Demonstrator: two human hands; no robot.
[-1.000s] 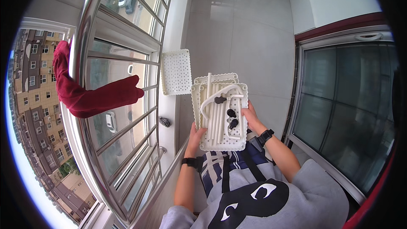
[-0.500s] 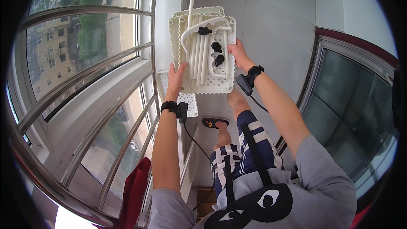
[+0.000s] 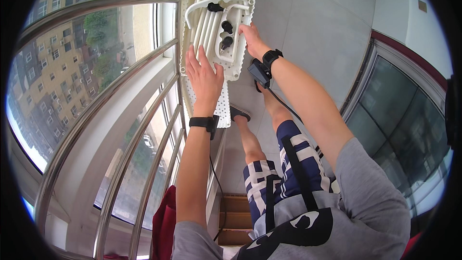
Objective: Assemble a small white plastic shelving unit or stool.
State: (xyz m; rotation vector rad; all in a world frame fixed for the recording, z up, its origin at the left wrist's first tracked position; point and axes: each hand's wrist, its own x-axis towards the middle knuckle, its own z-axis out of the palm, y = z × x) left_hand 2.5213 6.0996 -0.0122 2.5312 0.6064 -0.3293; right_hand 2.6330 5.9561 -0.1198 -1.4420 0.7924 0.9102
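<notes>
A cream plastic tray (image 3: 234, 74) with a scalloped rim lies at the upper middle, stacked with at least one similar tray. It holds several straight white tubes (image 3: 206, 26), a bent white tube (image 3: 195, 6) and black caster wheels (image 3: 226, 27). My right hand (image 3: 252, 41) grips the tray's right rim, its fingers partly hidden. With fingers spread, my left hand (image 3: 204, 79) is over the near left part of the tray; whether it touches the tray I cannot tell. Another star-perforated tray (image 3: 223, 108) shows below, partly behind my left hand.
A metal railing (image 3: 103, 89) curves along the windows on my left. Red cloth (image 3: 164, 221) hangs near its lower end. To the right is a glass door (image 3: 392, 108). Brown boxes (image 3: 237, 206) lie by my legs, and a black cable runs from each wrist device.
The stacked trays have moved away and left in the picture. My left hand has let go of the left rim and opened; my right hand keeps its grip.
</notes>
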